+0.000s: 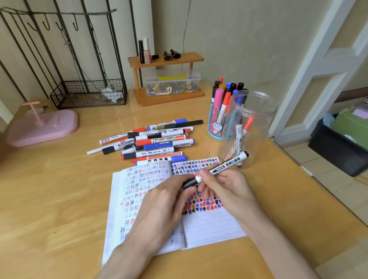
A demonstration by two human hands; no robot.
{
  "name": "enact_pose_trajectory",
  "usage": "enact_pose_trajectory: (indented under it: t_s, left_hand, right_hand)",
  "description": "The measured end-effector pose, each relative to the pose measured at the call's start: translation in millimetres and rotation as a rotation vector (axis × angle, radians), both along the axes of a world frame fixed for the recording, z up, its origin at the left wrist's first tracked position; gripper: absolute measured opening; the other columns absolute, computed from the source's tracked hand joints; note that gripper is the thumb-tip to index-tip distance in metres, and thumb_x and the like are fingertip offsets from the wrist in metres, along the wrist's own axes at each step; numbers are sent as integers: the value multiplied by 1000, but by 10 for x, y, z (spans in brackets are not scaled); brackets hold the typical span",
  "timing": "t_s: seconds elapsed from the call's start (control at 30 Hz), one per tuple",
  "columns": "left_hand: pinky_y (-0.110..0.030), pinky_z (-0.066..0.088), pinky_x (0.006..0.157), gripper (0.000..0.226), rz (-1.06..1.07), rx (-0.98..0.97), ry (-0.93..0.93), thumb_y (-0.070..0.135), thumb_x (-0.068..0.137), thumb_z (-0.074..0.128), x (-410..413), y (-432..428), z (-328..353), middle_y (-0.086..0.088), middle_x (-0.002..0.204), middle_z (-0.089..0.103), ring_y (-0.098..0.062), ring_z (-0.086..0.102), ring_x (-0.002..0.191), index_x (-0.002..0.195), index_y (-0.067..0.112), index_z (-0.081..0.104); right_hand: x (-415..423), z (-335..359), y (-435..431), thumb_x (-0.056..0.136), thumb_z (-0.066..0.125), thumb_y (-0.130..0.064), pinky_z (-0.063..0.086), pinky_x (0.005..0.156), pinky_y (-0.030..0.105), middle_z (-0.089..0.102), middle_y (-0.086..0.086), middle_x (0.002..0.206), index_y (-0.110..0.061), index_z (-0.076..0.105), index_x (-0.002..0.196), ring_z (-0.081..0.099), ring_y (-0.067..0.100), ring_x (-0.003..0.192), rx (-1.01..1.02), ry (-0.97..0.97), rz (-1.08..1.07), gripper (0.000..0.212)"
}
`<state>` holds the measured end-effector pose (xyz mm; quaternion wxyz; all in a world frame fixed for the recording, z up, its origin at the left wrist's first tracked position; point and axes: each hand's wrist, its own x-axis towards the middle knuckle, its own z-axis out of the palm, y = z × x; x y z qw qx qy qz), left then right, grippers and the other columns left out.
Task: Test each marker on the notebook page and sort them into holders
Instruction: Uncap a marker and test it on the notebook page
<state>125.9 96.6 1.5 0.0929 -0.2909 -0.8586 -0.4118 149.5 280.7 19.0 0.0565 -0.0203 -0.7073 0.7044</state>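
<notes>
An open notebook (209, 225) lies on the wooden desk, its pages covered with red, blue and black test marks. Above its right page I hold a white marker with a black cap (227, 164). My right hand (226, 186) grips the white barrel, and my left hand (162, 207) pinches the black cap end. A pile of several markers (154, 141) lies just behind the notebook. To the right stand a blue patterned holder (216, 127) full of markers and a clear plastic jar (244, 132) holding a few markers.
A wooden two-tier shelf (166, 60) with small bottles and a clear box of clips stands at the back. A black wire basket (89, 94) and a pink stand (43, 128) sit back left. The desk's right edge (313, 173) drops to the floor, where a black bin (342, 149) stands.
</notes>
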Motion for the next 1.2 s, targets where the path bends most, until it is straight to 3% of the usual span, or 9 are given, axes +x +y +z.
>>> enact_pose_trajectory:
  t_s: [0.13,0.27,0.43,0.57,0.73,0.83,1.0,1.1,1.2]
  left_hand:
    - [-12,44,67,33,21,65,-6,56,93,67,7,-15,29,33,90,62,-5,61,74,116,33,70]
    - [-21,49,71,38,-11,68,-10,68,96,54,2,-11,39,23,93,69,-8,66,75,108,36,69]
    - [-34,52,67,18,-77,94,-94,48,101,61,-15,18,55,16,84,71,-18,63,66,105,34,71]
    - [-42,48,64,20,-140,125,-183,38,105,60,-43,32,67,1,73,66,-20,55,62,99,26,75]
    - [-40,44,60,25,-211,192,-310,39,104,60,-52,18,71,-8,70,63,-32,53,65,100,23,78]
    - [-45,50,60,24,-146,247,-309,55,97,66,-48,27,46,-5,72,70,-33,60,66,104,35,77]
    - [-11,33,55,17,-21,173,-145,44,89,77,35,79,64,26,61,59,-2,49,52,95,29,76]
    - [-8,35,58,26,-11,90,-93,54,88,71,80,80,100,31,65,58,2,53,57,100,31,76]
    - [-7,34,61,12,-72,34,-49,43,99,67,100,73,126,29,72,61,7,52,61,99,33,75]
  right_hand:
    - [34,-25,58,97,68,-20,48,60,24,71,13,71,7,70,78,61,17,61,-18,-5,16,33]
    - [87,-68,62,96,67,-20,49,61,23,68,10,67,5,72,77,61,16,61,-39,14,19,31]
    - [114,-38,55,95,66,-21,52,64,25,69,10,70,-2,73,83,62,17,64,-43,48,4,23]
    - [129,-17,67,92,67,-24,53,66,25,69,9,71,-2,73,89,62,17,66,-36,71,7,22]
    - [161,3,84,90,68,-24,53,68,23,70,6,71,-4,74,93,63,16,67,-21,72,12,21]
    - [144,4,48,89,69,-25,53,66,23,68,7,69,0,74,96,61,15,65,-64,67,-19,26]
    - [128,-7,-51,90,71,-25,47,57,22,63,8,65,-5,73,89,54,14,58,-47,84,-72,20]
    - [123,-13,-57,94,69,-21,45,55,22,58,6,59,-18,68,71,52,13,54,-13,80,-78,23]
    - [131,-19,-23,98,66,-17,42,55,21,54,3,58,-15,62,68,49,12,55,18,96,-55,31]
